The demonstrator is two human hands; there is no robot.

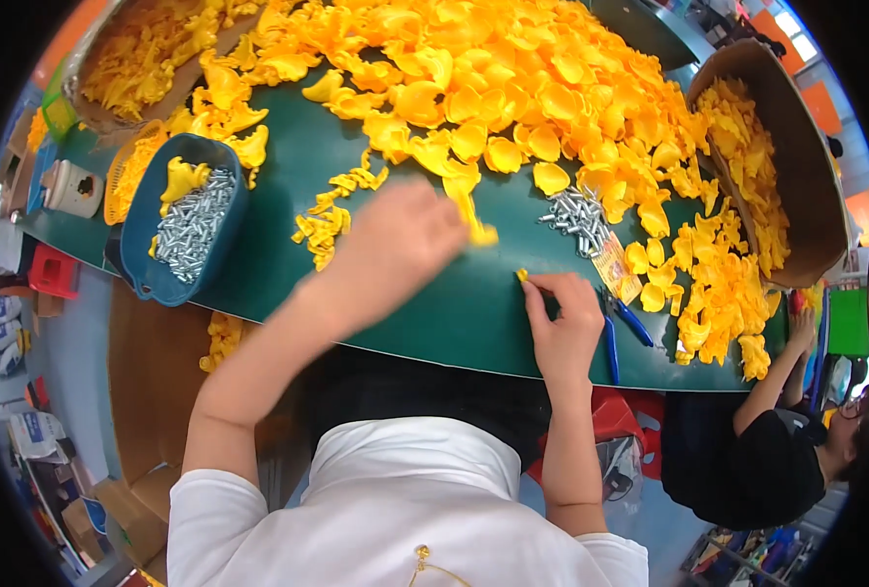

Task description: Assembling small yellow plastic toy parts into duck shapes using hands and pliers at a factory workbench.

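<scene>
White shirt (pixel 395 509) fills lower centre; your right hand (pixel 568 315) pinches a small yellow piece (pixel 522 275), metal pins (pixel 579 215) nearby presumably for reach; your left hand (pixel 400 238) blurs, grip impossible to tell.

Across the green table (pixel 434 328) before us, we find curved yellow pieces (pixel 512 73) heaped wide, smaller yellow pieces (pixel 323 227) scattered leftward, silvery metal parts (pixel 578 217) piled beside a printed card (pixel 615 269), blue-handled pliers (pixel 633 321) and a blue tub (pixel 204 152).
</scene>
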